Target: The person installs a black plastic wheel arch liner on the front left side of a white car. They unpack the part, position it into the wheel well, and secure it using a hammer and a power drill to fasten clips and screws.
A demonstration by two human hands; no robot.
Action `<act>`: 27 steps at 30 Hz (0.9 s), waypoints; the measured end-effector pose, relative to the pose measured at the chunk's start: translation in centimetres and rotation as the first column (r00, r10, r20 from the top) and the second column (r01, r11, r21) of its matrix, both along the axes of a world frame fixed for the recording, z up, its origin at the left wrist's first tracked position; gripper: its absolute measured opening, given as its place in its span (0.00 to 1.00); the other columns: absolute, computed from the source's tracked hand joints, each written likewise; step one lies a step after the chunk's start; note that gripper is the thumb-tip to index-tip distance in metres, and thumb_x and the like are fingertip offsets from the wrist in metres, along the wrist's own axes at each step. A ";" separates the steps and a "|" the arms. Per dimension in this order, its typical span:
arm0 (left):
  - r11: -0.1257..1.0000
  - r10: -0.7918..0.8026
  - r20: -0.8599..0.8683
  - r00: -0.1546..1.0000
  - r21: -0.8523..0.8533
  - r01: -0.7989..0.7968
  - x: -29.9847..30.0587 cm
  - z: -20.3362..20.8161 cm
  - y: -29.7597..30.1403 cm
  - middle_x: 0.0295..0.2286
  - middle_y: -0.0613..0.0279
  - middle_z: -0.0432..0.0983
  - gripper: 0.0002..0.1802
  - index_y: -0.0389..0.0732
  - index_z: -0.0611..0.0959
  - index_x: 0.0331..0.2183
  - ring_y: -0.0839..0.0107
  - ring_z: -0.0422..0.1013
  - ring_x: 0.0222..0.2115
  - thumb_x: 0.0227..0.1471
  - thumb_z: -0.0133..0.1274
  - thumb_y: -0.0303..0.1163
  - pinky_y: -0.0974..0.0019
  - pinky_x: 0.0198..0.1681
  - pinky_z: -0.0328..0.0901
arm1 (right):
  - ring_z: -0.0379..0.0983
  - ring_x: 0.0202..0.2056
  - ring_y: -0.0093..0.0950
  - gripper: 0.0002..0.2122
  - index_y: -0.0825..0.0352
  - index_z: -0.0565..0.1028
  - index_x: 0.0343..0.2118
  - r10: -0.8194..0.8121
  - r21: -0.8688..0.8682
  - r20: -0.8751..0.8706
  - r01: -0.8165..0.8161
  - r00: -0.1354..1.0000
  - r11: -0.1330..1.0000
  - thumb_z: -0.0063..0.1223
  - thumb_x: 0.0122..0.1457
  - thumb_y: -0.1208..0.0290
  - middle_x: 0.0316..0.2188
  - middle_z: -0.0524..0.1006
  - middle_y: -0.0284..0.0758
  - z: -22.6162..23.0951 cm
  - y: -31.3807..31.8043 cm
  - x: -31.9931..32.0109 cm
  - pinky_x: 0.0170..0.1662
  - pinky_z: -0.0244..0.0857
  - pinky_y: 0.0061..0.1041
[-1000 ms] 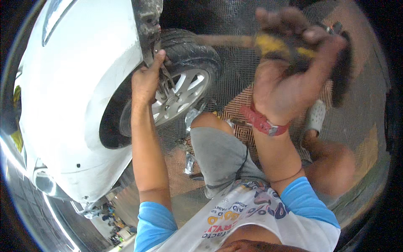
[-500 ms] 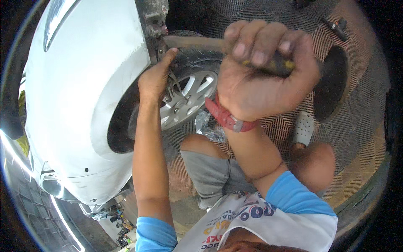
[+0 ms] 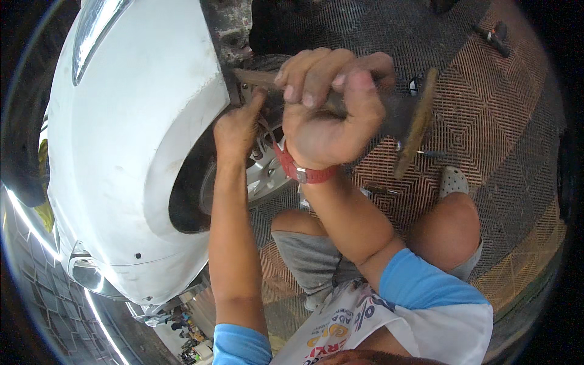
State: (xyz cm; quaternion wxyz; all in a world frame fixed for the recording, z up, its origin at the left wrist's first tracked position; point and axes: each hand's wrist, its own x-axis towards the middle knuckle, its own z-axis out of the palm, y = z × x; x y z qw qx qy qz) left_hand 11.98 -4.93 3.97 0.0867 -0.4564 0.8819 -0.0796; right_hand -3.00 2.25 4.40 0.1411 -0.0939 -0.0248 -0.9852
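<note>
My right hand (image 3: 334, 115) is closed on a tool with a dark handle, somewhat blurred. A broad, thin round disc (image 3: 420, 125) stands off its right end, seen nearly edge-on. Past the fingers on the left, a flat brown bar (image 3: 254, 77) reaches the car's metal edge; I cannot tell whether it belongs to the same tool. My left hand (image 3: 234, 131) is closed at the rear edge of the white car panel (image 3: 146, 121), thumb up just below the bar. Its fingers are mostly hidden, along with what they grip. Thin metal prongs (image 3: 260, 143) show beside it.
A wheel with silver spokes (image 3: 267, 176) sits partly behind my arms. Ribbed floor tiles (image 3: 486, 115) carry a slim tool with a dark handle (image 3: 433, 153) and a dark hand tool (image 3: 494, 39). My bent knees and a perforated clog (image 3: 454, 181) are close below.
My right hand has come down and left, toward the panel edge. The disc has turned from face-on to nearly edge-on. The view has shifted, while my left hand keeps its place on the car.
</note>
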 end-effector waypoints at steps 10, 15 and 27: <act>0.884 0.468 -0.490 0.736 0.241 -0.401 -2.8 0.8 2.5 0.31 0.42 0.81 0.27 0.38 0.85 0.40 0.54 0.78 0.31 0.57 0.55 0.55 0.59 0.41 0.69 | 0.67 0.19 0.33 0.13 0.63 0.71 0.30 -0.086 -0.102 -0.005 0.086 0.996 0.991 0.36 0.63 0.63 0.16 0.69 0.35 -0.6 3.1 -1.3 0.29 0.65 0.38; 0.883 0.470 -0.533 0.704 0.270 -0.385 -1.5 1.2 2.7 0.20 0.42 0.78 0.38 0.27 0.84 0.25 0.55 0.77 0.26 0.49 0.59 0.62 0.59 0.38 0.69 | 0.65 0.17 0.32 0.13 0.60 0.68 0.27 0.042 -0.102 0.130 -0.029 0.991 0.994 0.33 0.65 0.61 0.12 0.66 0.34 -1.4 1.5 -0.5 0.30 0.64 0.39; 0.900 0.429 -0.263 0.864 0.207 -0.384 -0.4 2.9 1.9 0.30 0.44 0.80 0.23 0.53 0.85 0.46 0.49 0.78 0.34 0.56 0.55 0.56 0.57 0.40 0.69 | 0.67 0.18 0.34 0.16 0.62 0.69 0.25 0.005 -0.111 0.042 0.000 0.999 0.994 0.33 0.65 0.59 0.13 0.69 0.35 -2.5 2.5 -2.0 0.32 0.65 0.41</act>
